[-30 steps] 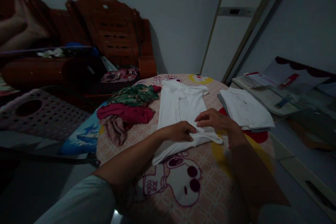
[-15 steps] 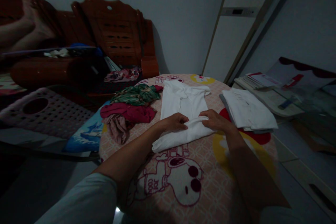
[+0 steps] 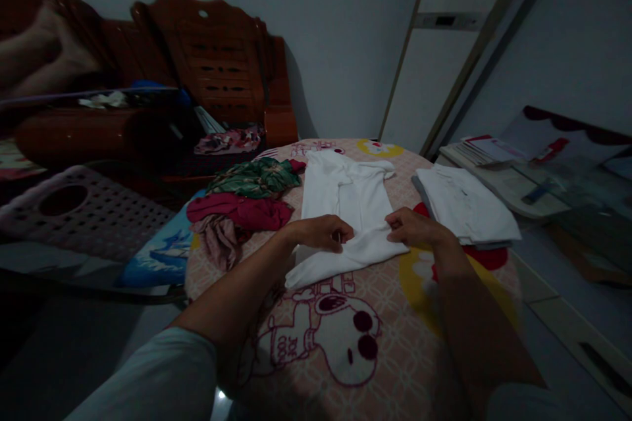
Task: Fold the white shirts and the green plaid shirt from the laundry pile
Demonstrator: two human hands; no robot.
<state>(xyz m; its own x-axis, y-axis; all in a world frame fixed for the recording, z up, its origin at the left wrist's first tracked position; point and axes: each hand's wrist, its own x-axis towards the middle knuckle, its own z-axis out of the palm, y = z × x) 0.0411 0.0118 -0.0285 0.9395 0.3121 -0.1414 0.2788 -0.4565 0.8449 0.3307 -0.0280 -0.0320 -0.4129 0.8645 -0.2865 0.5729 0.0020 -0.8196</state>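
Note:
A white shirt [image 3: 368, 200] lies on the round table, its sides turned in and its near end rumpled and folded over. My left hand [image 3: 323, 232] pinches the cloth near the left side of that fold, thumb and forefinger curled together. At the right edge of the shirt, my right hand [image 3: 411, 225] grips the cloth between thumb and fingers. To the right sits a stack of folded white clothes [image 3: 467, 204] with a grey piece beneath. Left of the shirt are loose clothes: a green patterned one [image 3: 257, 176], a magenta one [image 3: 241, 210] and a dusty pink one [image 3: 217, 242].
A patterned cloth [image 3: 390, 335] with a cartoon dog covers the table. Behind stands a carved wooden bench [image 3: 212, 72], with a person's bare legs [image 3: 49, 52] at far left. A pink plastic basket [image 3: 89, 210] is at left; a side table with papers [image 3: 494, 151] at right.
My right hand has shifted slightly right, to the shirt's edge. The raised fold between my hands has dropped flatter, and my left hand has turned a little with its fingers lower.

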